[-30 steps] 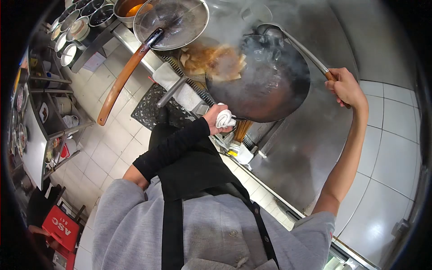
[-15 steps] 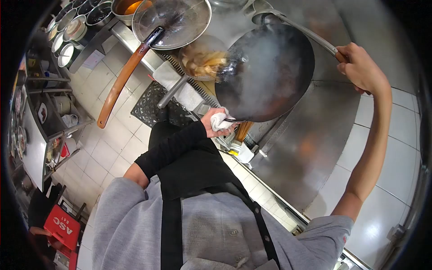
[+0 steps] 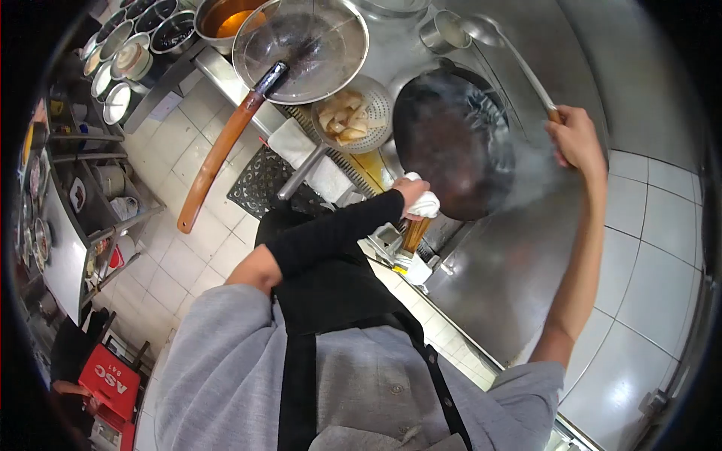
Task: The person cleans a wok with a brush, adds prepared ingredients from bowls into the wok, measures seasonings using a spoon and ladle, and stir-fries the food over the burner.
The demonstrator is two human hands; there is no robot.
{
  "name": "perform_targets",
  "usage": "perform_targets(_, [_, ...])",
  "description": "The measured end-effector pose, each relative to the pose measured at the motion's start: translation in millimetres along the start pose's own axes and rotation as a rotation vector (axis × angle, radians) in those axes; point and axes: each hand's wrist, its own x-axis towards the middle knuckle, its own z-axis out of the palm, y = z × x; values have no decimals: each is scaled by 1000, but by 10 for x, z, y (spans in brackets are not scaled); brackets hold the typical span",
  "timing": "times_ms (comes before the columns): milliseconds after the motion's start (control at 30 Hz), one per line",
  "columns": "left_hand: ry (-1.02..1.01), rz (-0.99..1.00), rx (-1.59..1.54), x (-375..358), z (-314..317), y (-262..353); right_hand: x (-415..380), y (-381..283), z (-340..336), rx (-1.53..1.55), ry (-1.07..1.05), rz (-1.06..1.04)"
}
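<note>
A dark, steaming wok (image 3: 444,150) stands on the range, with liquid moving at its far right side. My left hand (image 3: 411,194) is closed around a folded white cloth (image 3: 425,205) at the wok's near rim; the grip under the cloth is hidden. My right hand (image 3: 577,139) grips the wooden end of a long ladle (image 3: 526,66), whose bowl hangs beyond the wok, beside a metal cup (image 3: 445,32). Left of the wok lies a perforated skimmer (image 3: 376,98) with pale food pieces (image 3: 346,119) on it.
A large mesh strainer (image 3: 301,49) with a long wooden handle reaches over the counter edge. Behind it are a pot of orange liquid (image 3: 229,19) and several bowls. Bamboo sticks (image 3: 416,233) stand below the wok. Another person's hand (image 3: 71,387) is by a red chair (image 3: 109,376).
The wok has gone from tilted over the skimmer to level on the range. My left hand moved with it. The steam has thinned, and my right hand shifted left with the ladle.
</note>
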Motion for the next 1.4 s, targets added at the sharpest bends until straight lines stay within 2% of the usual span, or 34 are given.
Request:
perform_targets(67, [-109,187,244,1034,-220,-477,389,96,353,161,-54,-9])
perform_targets(100, [-148,289,356,1534,-325,-703,554,61,576,239,-6,-32])
perform_targets(167, [-187,95,-46,1942,-290,-727,788,-255,982,420,43,-40])
perform_targets(200, [-140,91,-20,1900,-206,-647,909,-444,1154,519,33,-27])
perform_targets(267, [-41,66,21,1610,-105,-467,1454,-567,1685,689,55,-22])
perform_targets(300, [5,8,169,1216,-33,-170,1658,-695,1871,727,52,-7])
perform_targets(333, [-269,-130,135,1034,-211,19,1797,-836,2006,762,41,11])
perform_targets(400, [-298,-213,344,420,-495,355,1931,-1162,2098,881,-17,135])
perform_targets(467, [-275,-210,838,228,-997,387,2352,-1207,2452,1228,-133,243])
perform_targets(533, [-317,104,1230,-542,-1278,743,2598,-1245,2641,1696,-285,380])
perform_targets(567, [-316,177,1250,-678,-1508,721,2686,-1156,2664,2018,-529,450])
perform_targets(600, [-317,253,1265,-808,-1711,657,2692,-1102,2708,2163,-571,455])
perform_targets(633, [-291,236,1175,-1087,-1760,720,2667,-1067,2740,2309,-611,451])
perform_targets(700, [-228,184,1055,-1637,-1770,864,2414,-1042,2693,2501,-649,480])
perform_targets(800, [-157,147,820,-2114,-1802,897,1814,-931,2619,2640,-668,369])
perform_targets(867, [-130,185,574,-2217,-1800,802,1302,-853,2465,2732,-676,325])
perform_targets(1000, [-199,186,538,-2300,-1587,962,227,-666,2126,2843,-643,277])
perform_targets(1133, [-197,228,512,-2112,-1348,1000,-853,-538,1895,2793,-412,362])
perform_targets(1167, [-234,153,509,-2023,-1381,1016,-1083,-487,1882,2793,-378,372])
perform_targets(1267, [-269,111,491,-1935,-1127,1054,-1706,-338,1931,2758,-222,451])
perform_targets(1400, [-340,59,568,-1741,-978,948,-2316,-199,2012,2398,107,663])
